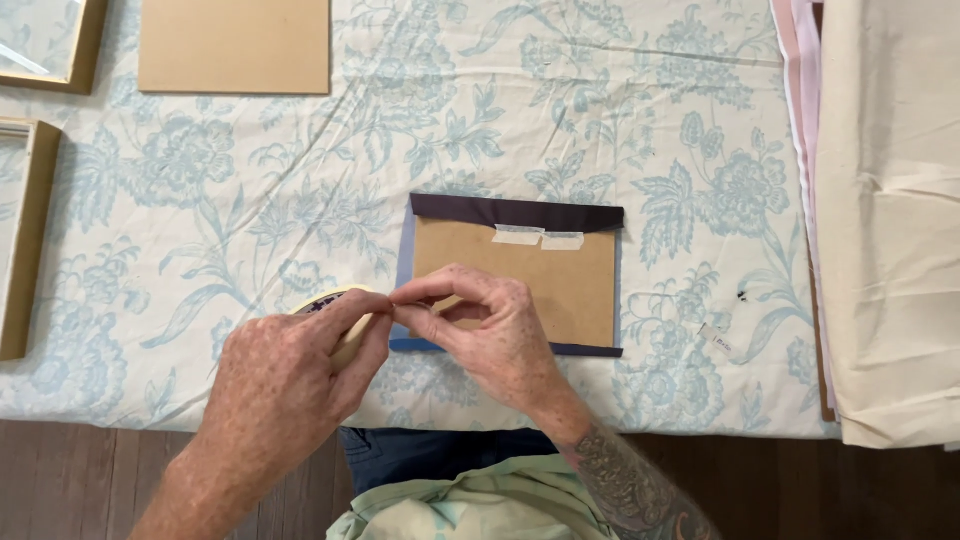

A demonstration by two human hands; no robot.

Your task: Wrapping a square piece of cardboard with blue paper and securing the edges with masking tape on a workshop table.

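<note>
My left hand (285, 375) grips a roll of pale masking tape (345, 318), mostly hidden under its fingers. My right hand (480, 330) pinches the tape's free end between thumb and forefinger, right beside the roll. Under my right hand lies a brown board (560, 285) on dark blue fabric (515, 211). The fabric's top edge is folded over the board and held by two short tape strips (538, 237). Fabric also shows along the board's left and bottom edges.
A floral blue-and-white cloth (250, 200) covers the table. Another brown board (235, 45) lies at the back left. Wooden frames (28, 240) sit along the left edge. Folded cream and pink fabrics (890, 200) lie on the right. A small tape scrap (718, 340) rests right of the board.
</note>
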